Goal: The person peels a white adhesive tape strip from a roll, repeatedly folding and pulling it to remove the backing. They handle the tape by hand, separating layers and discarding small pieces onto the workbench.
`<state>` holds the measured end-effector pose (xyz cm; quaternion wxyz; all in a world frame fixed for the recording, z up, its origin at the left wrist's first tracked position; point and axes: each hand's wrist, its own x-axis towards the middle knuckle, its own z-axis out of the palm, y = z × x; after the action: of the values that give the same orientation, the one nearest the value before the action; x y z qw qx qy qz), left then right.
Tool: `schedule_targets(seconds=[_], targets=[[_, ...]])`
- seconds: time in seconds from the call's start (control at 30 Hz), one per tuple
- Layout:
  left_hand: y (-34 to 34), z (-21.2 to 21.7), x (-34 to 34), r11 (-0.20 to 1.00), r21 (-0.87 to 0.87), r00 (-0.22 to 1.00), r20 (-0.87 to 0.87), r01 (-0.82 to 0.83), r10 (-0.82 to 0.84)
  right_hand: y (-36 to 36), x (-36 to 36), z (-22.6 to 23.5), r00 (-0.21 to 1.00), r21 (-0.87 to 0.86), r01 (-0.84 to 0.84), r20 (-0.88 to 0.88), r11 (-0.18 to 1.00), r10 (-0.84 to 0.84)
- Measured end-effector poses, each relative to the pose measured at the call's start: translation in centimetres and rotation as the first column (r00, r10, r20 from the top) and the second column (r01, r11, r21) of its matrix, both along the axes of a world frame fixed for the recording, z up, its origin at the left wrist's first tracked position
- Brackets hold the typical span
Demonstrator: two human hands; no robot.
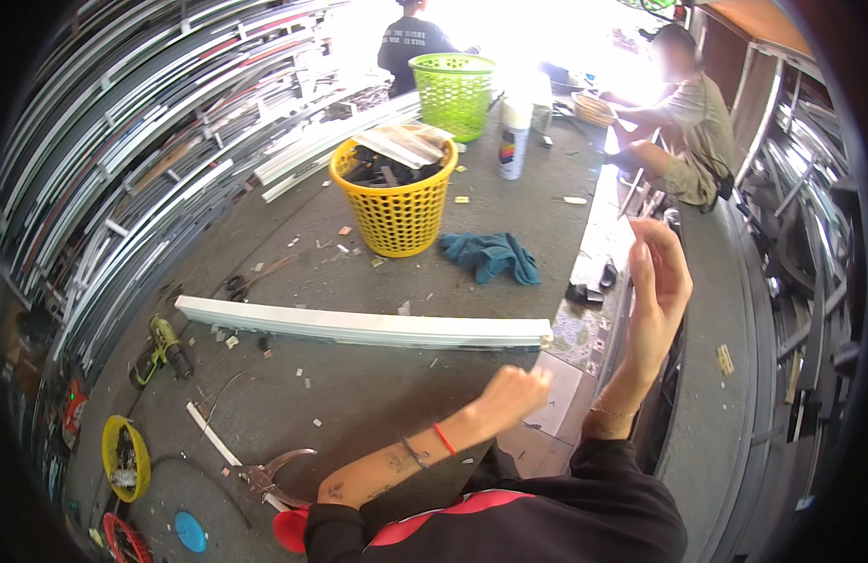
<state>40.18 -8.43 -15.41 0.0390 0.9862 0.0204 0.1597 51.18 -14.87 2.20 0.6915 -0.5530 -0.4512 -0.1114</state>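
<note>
My left hand is curled into a fist just in front of the right end of a long white profile bar, apart from it. Whatever the fist may hold is hidden. My right hand is raised on the right, thumb and fingertips brought together. A thin sliver shows by those fingertips, but I cannot tell whether it is held or lies behind them. Beyond the bar lies a crumpled teal cloth. Left of the cloth stands a yellow basket filled with dark pieces.
A green basket and a spray can stand farther back. A cordless drill, a small yellow basket and a blue disc lie at left. Stacked profiles line the left side. Two people are at the back.
</note>
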Motion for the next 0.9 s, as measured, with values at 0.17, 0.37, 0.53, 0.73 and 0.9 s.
schedule_targets(seconds=[0.17, 0.37, 0.53, 0.73, 0.9], targets=[[-3.6, -3.1, -0.5, 0.994, -0.007, 0.994, 0.020, 0.107, -0.107, -5.1, 0.9, -2.6, 0.992, -0.177, 0.117, -0.033, 0.977, -0.125], [2.0, 4.9, -1.5, 0.910, -0.385, 0.913, 0.408, 0.154, 0.018, -4.1, 0.0, -4.5, 0.993, -0.204, -0.017, -0.116, 0.979, -0.007], [4.8, 9.7, -4.8, 0.404, -0.837, 0.839, 0.487, 0.368, 0.243, 0.6, -3.2, -5.8, 0.967, -0.135, -0.210, -0.176, 0.968, 0.185], [6.3, 11.4, -6.2, 0.347, -0.867, 0.774, 0.483, 0.357, 0.411, 4.8, -5.8, -6.6, 0.909, -0.060, -0.366, -0.239, 0.929, 0.343], [7.3, 12.3, -7.5, 0.239, -0.876, 0.733, 0.482, 0.419, 0.480, 5.5, -5.7, -6.4, 0.757, 0.057, -0.571, -0.349, 0.819, 0.552]])
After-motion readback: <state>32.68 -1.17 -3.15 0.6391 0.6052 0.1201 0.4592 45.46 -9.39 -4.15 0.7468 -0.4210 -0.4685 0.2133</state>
